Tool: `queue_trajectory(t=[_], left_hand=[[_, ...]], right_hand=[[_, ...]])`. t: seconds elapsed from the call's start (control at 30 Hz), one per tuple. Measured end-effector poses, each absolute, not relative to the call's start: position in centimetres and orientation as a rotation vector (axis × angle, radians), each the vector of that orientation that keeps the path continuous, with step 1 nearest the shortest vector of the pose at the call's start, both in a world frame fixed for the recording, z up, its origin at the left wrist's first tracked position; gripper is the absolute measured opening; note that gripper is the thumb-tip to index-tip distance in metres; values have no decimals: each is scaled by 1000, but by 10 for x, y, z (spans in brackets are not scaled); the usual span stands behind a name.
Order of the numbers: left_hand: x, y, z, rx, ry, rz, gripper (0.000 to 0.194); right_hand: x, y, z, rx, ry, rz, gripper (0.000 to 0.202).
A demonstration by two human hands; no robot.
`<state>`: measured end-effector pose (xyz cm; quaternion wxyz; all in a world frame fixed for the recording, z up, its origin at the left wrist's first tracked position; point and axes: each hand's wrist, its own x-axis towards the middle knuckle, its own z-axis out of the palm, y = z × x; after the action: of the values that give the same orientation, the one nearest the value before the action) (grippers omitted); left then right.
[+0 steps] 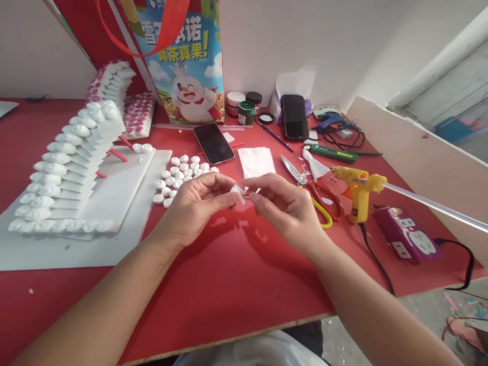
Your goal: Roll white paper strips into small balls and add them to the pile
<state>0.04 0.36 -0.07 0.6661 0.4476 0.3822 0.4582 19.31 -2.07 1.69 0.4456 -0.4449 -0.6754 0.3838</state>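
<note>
Over the middle of the red table, my left hand (pixel 198 203) pinches a small crumpled piece of white tissue (pixel 238 190) between thumb and fingers. Fingertips of my right hand (pixel 290 211) close on the tissue's right side. Just beyond my hands lies a stack of white tissue squares (pixel 256 160). Several small white rolled rosettes (pixel 177 183) stand in rows beside my left hand and are partly hidden by it. To the left, a stepped white foam model (pixel 107 145) is edged with similar rosettes and rests on a white board (pixel 133 223).
Scissors (pixel 328 201), a yellow hot glue gun (pixel 358 193) with a long glue stick, and a purple power strip (pixel 406 234) lie to the right. Phones (pixel 214 143), paint jars (pixel 246 113), a green-handled knife (pixel 333 152) and a printed bag (pixel 186 61) stand or lie behind.
</note>
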Motion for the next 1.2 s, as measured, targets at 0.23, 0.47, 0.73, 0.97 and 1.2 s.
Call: queue_trajectory(t=[0.23, 0.47, 0.73, 0.97, 1.2], left_hand=[[1, 2, 2, 1035, 868, 1040, 19], [3, 3, 4, 963, 800, 1112, 19], [0, 7, 2, 622, 666, 1041, 25], [4, 6, 0, 525, 591, 989, 24], [5, 5, 0, 486, 596, 989, 25]], right_hand=[[192, -19, 17, -1187, -1449, 941, 25], [203, -16, 23, -1401, -1509, 656, 46], [255, -37, 32, -2151, -2236, -259, 17], [259, -23, 27, -2464, -2354, -166, 27], [264, -19, 34, -2469, -2266, 147, 36]])
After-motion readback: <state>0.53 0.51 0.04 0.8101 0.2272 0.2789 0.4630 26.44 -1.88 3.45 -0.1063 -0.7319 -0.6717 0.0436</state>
